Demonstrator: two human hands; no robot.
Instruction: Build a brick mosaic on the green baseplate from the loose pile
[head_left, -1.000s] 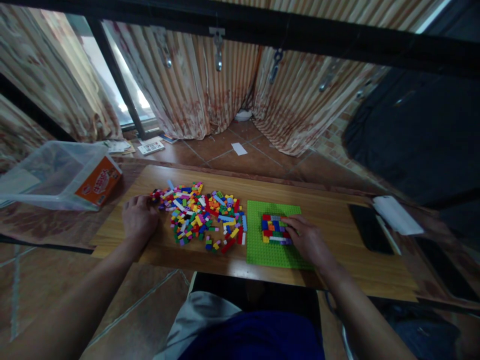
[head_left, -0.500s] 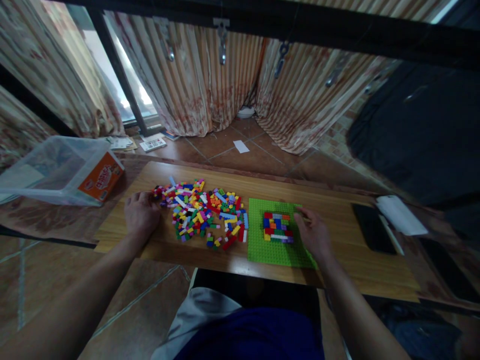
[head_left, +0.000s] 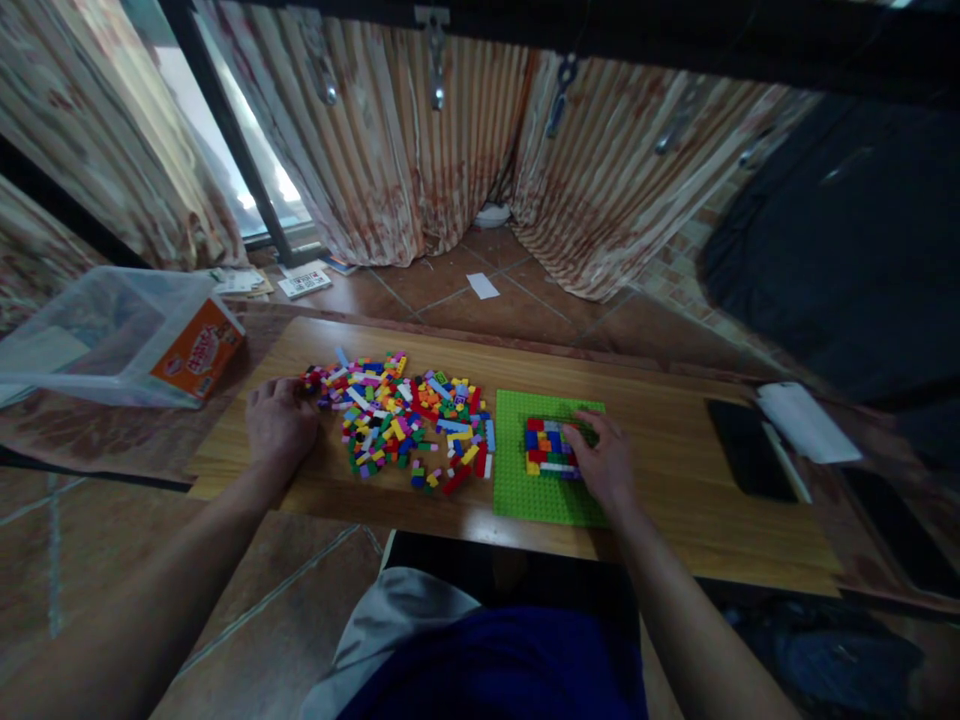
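1. Head view: the right hand (head_left: pixel 604 462) has come back onto the block of joined bricks (head_left: pixel 550 447) on the green baseplate (head_left: pixel 540 490); half a second ago it hung just right of the block, clear of it. Its fingertips now press the block's right edge, the fingers loosely curled; whether they pinch a brick cannot be told.
2. The left hand (head_left: pixel 279 420) stays where it was, knuckles up at the left end of the loose brick pile (head_left: pixel 401 418), its curled fingers hiding what they hold, if anything.
3. Baseplate and pile lie unmoved on the wooden table (head_left: pixel 675 500); the clear plastic box (head_left: pixel 112 340) sits left of it, a dark phone (head_left: pixel 750 450) to the right.
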